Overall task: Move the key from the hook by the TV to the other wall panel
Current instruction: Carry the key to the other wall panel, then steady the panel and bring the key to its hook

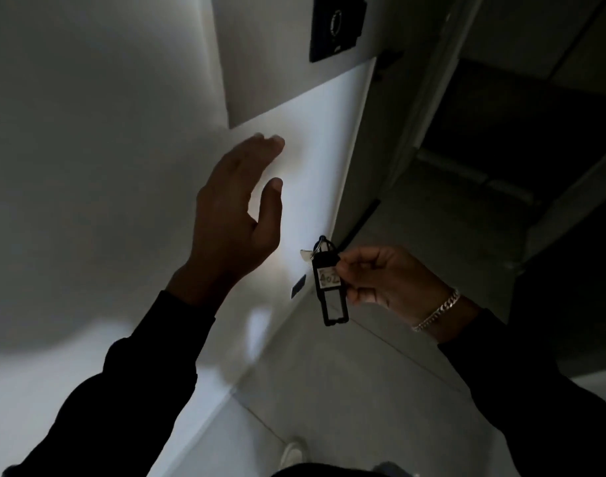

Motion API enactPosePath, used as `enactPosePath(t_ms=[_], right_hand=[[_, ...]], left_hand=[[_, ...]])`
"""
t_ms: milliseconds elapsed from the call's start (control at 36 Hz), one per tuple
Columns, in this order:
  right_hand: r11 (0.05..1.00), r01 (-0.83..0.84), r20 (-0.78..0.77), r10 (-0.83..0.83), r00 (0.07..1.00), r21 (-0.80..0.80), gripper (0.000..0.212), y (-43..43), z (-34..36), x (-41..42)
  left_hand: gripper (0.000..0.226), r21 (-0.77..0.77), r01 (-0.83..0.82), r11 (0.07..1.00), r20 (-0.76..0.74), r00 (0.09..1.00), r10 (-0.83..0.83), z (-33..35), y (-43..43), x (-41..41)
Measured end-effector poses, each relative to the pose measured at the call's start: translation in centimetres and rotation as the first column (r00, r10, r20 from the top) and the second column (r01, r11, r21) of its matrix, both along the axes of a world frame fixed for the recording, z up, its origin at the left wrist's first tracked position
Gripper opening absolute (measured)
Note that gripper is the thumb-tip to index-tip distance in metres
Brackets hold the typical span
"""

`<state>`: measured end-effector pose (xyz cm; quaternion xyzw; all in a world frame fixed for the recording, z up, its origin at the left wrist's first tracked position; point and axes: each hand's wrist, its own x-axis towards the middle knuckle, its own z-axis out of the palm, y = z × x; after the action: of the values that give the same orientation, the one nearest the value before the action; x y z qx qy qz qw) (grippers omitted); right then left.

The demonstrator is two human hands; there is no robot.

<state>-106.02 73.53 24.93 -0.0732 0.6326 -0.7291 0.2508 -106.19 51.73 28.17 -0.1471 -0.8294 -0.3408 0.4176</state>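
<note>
My right hand [391, 280] pinches a black key tag [330, 290] with a white label reading 402. A small silver key [306, 253] hangs on its ring at the top of the tag, close to the white wall. My left hand [239, 208] is raised in front of the white wall [315, 160], fingers apart, holding nothing. A black wall panel [337, 24] with a round ring on it is fixed higher up on the wall. No hook can be made out.
A small dark rectangle [298, 286] sits low on the wall beside the tag. To the right an open doorway [501, 139] leads into a dark room. Pale floor [346, 390] lies below, with a shoe tip [293, 451] at the bottom.
</note>
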Motion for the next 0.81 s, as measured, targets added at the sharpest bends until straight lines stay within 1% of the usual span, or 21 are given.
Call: enactPosePath(t_ms=[111, 194, 306, 417, 500, 556, 639, 694, 750, 806], right_hand=[[0.996, -0.049, -0.035, 0.047, 0.998, -0.07, 0.016, 1.7, 1.4, -6.5], [0.988, -0.099, -0.062, 0.092, 0.994, -0.122, 0.017, 2.8, 2.3, -11.1], [0.973, -0.208, -0.134, 0.194, 0.972, -0.099, 0.023, 4.8, 3.8, -17.2], [0.933, -0.358, -0.256, 0.337, 0.906, -0.041, 0.016, 6.6, 5.4, -23.6], [0.91, -0.415, -0.359, 0.393, 0.847, 0.016, 0.017, 7.4, 7.6, -29.0], [0.886, -0.462, -0.44, 0.434, 0.786, 0.049, 0.011, 7.7, 9.4, -32.4], [0.857, -0.5, -0.567, 0.476, 0.672, 0.128, 0.007, 7.6, 12.2, -36.7], [0.854, -0.499, -0.64, 0.468, 0.609, 0.15, 0.012, 7.2, 13.9, -39.0], [0.849, -0.506, -0.705, 0.453, 0.546, 0.153, 0.01, 6.5, 15.2, -40.8], [0.847, -0.512, -0.758, 0.426, 0.494, 0.142, 0.006, 5.7, 16.5, -42.3]], left_hand=[[0.035, 0.06, -0.005, 0.998, -0.052, 0.999, 0.008, 1.1, 1.7, -5.0], [0.036, 0.057, -0.037, 0.998, -0.111, 0.993, 0.043, 1.1, 3.3, -8.1], [0.036, 0.034, -0.095, 0.995, -0.158, 0.982, 0.099, 1.1, 5.5, -12.5], [0.038, 0.009, -0.195, 0.981, -0.194, 0.962, 0.193, 1.0, 7.2, -16.7], [0.041, 0.024, -0.324, 0.946, -0.217, 0.922, 0.321, 1.6, 8.6, -19.9], [0.043, 0.009, -0.403, 0.915, -0.247, 0.886, 0.392, 2.5, 9.4, -22.2], [0.046, -0.057, -0.526, 0.849, -0.298, 0.82, 0.488, 4.4, 9.5, -25.3], [0.049, -0.082, -0.614, 0.785, -0.312, 0.764, 0.565, 5.4, 8.9, -26.7], [0.056, -0.151, -0.723, 0.674, -0.341, 0.679, 0.651, 5.9, 7.7, -27.5], [0.062, -0.243, -0.822, 0.515, -0.408, 0.568, 0.715, 5.9, 6.6, -28.1]])
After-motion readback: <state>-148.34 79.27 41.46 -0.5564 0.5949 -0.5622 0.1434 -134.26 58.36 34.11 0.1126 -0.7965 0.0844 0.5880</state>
